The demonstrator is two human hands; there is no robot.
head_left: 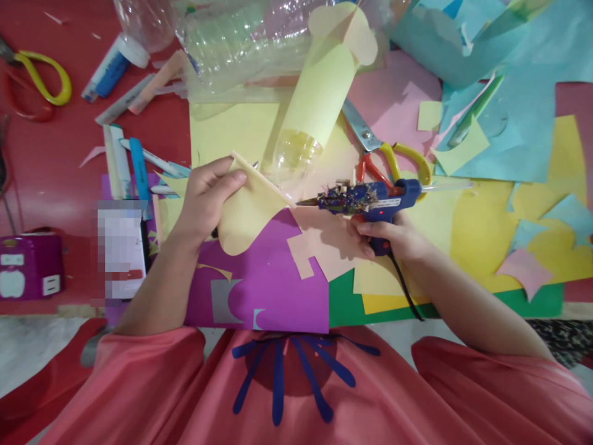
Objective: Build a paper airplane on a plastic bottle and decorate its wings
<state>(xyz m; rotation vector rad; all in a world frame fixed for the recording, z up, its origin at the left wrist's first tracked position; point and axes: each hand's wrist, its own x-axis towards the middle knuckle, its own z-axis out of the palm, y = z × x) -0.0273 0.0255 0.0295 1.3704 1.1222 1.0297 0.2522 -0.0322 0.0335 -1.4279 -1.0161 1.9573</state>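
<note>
My left hand (210,194) pinches a cream paper piece (250,213) with a rounded lower end, thumb on top near its upper left corner. My right hand (386,235) is wrapped round the handle of a blue glue gun (370,199). The gun points left, and its nozzle meets or nearly meets the right tip of the cream paper. A clear glue stick (445,186) sticks out of its back. Just beyond lies a plastic bottle wrapped in pale yellow paper (319,93), with a scalloped cream paper shape (345,31) at its far end.
Scissors with red and yellow handles (393,154) lie behind the glue gun. Another pair (46,77) is at the far left, near markers (139,167) and a purple box (30,266). Purple paper (278,284) lies in front, blue paper (523,136) at right. A black cord (405,287) trails from the gun.
</note>
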